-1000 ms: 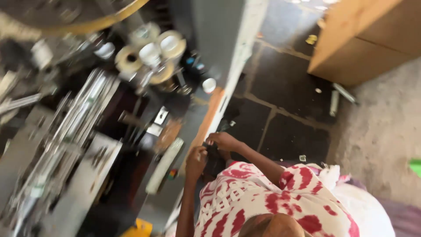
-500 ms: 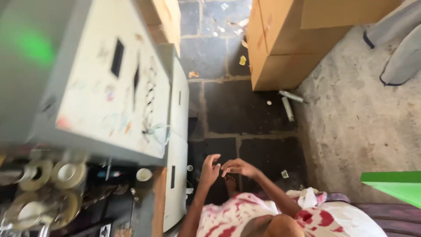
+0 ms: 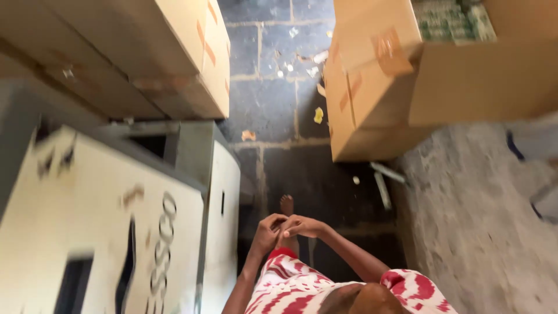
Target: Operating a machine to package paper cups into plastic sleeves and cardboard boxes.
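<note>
Where cartons (image 3: 372, 87) stand: dark stone floor (image 3: 273, 99).

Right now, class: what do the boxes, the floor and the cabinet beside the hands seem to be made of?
Boxes: brown cardboard, matt, with taped seams and folded flaps.
Floor: dark stone or concrete slabs, dull, with pale joints between them.
Cabinet: probably painted sheet metal, cream and smooth, with thin straight edges; blur leaves this open.
The left hand and right hand touch in front of it.

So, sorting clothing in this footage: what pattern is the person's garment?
Red and white blotchy pattern on the garment, seen clearly in the head view.
</note>
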